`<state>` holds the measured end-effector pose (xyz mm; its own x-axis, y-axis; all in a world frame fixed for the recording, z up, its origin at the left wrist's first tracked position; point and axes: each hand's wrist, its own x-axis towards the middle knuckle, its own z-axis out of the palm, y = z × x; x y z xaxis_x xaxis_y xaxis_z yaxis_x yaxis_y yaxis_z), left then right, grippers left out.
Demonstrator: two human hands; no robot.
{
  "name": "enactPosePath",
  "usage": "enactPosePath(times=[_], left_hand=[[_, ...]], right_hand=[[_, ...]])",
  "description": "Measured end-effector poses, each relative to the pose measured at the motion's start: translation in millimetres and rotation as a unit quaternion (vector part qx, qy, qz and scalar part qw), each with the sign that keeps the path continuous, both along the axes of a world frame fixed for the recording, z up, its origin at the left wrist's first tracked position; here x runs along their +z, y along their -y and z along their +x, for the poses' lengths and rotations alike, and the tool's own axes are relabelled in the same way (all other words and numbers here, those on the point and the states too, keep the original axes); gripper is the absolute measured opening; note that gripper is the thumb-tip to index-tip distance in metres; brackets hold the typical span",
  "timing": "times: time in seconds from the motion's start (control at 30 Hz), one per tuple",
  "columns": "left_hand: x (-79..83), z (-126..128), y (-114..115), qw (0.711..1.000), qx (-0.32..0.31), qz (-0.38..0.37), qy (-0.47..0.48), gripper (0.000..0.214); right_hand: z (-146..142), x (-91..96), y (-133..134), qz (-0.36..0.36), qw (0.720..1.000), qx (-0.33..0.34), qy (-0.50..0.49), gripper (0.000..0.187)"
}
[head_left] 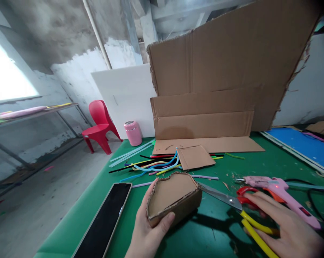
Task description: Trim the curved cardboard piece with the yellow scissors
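My left hand (151, 224) is closed around a small, shallow cardboard box (175, 200) with a curved, ragged edge, its thumb pressed on the near side. My right hand (288, 225) holds scissors (229, 200) with red loop handles. Their metal blade points left, and its tip meets or passes behind the box's right corner; I cannot tell which. Two yellow handles (258, 229) lie along my right palm and thumb; what tool they belong to is unclear. Just beyond that hand lies a pink glue gun (280, 190), a small red light on its body and a glue stick at its back.
A black phone (105, 218) lies to the left on the green table (70, 222). Farther back are coloured pipe cleaners (151, 165), a cardboard square (195, 156), a pink canister (133, 133) and a tall cardboard sheet (218, 68). A blue board (301, 145) is at right.
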<state>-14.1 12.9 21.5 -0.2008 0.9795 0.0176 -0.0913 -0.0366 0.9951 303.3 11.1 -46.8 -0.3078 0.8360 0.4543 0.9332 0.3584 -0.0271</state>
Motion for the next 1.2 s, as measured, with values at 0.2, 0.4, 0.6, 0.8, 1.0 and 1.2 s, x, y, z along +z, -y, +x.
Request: enactPosePath(times=[0.2,0.4,0.6,0.8,1.0,1.2], left_hand=[[-2.6,0,1,1.0,0.001,0.002,-0.002,0.078],[-5.9,2,4,0.994,-0.007,0.052,-0.091,0.075],[-19.6,7,4,0.935,0.131,0.145,-0.295,0.068],[-34.4,16,16,0.895,0.099,0.197,-0.387,0.09],[-40.3,14,20,0.878,0.044,0.251,-0.405,0.104],[-43.0,17,14,0.824,0.075,0.331,-0.454,0.073]], right_hand=[[-6,8.0,-1,0.018,1.0,0.008,0.018,0.045],[-12,8.9,-1,0.014,1.0,0.003,-0.004,0.044],[-25,13.1,3,0.008,0.998,0.023,-0.059,0.041],[-38,21.7,6,-0.017,0.992,0.063,-0.105,0.034],[-39,22.5,4,-0.033,0.991,0.059,-0.115,0.036],[-40,22.2,2,0.013,0.995,0.067,-0.073,0.034]])
